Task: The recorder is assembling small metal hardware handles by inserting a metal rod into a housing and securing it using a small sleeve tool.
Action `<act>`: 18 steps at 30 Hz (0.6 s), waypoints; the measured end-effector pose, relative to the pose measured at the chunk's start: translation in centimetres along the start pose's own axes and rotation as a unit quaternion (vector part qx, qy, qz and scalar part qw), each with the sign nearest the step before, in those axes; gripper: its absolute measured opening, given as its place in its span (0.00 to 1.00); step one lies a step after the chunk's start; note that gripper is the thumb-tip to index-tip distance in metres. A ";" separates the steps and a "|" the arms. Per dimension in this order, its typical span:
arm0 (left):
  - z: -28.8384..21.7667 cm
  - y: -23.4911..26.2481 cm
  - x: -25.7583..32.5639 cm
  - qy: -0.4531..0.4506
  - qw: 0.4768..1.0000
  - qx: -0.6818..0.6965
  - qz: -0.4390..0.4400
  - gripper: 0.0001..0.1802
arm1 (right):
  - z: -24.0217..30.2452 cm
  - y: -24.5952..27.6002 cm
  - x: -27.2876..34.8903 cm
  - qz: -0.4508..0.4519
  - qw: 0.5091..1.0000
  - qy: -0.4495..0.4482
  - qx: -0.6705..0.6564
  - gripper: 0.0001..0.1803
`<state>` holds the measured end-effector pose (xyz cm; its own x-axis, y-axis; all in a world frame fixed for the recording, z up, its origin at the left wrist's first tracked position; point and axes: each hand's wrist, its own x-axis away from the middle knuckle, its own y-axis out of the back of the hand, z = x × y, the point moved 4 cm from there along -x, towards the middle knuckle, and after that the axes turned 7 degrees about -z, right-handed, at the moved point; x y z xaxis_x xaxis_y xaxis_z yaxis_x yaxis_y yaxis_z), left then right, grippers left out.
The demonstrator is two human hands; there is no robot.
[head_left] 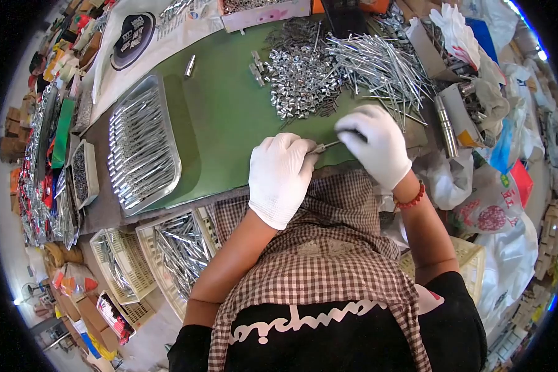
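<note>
Both my hands wear white knit gloves. My left hand point(282, 177) is closed at the near edge of the green work mat point(223, 115), gripping a thin metal rod point(332, 144) that has a thicker sleeve-like piece near the fingertips. The rod points right toward my right hand point(375, 146), whose curled fingers are somewhat blurred; whether they hold the rod's end cannot be made out. Beyond the hands lies a heap of small shiny metal caps point(301, 74). A loose pile of long thin metal rods point(381, 65) spreads to its right.
On the left, a metal tray point(173, 149) holds rows of finished-looking metal rods. One short metal cylinder point(190, 66) lies on the mat. A thick metal tube point(446, 127) and open boxes point(425, 49) stand at right. Plastic baskets point(121, 266) sit below the table's left side.
</note>
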<state>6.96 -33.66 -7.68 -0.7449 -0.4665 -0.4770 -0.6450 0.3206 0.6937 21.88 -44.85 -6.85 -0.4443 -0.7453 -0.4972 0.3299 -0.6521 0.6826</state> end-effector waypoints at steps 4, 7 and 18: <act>0.0 0.0 0.0 -0.003 1.000 0.011 0.001 0.06 | -1.0 -1.1 -1.7 0.020 0.998 -0.059 -0.004 0.05; -0.1 0.0 0.2 -0.003 1.000 0.011 -0.005 0.06 | -1.1 -2.0 -2.1 0.043 0.996 0.017 0.072 0.04; 0.2 0.1 -0.1 -0.024 0.999 0.000 -0.023 0.07 | 2.0 -0.8 -0.6 0.125 0.988 0.084 0.030 0.06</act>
<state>6.94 -33.48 -7.67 -0.7217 -0.4402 -0.5343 -0.6790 0.2999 0.6701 20.27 -43.62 -6.00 -0.2091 -0.8977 -0.3879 0.3602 -0.4395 0.8229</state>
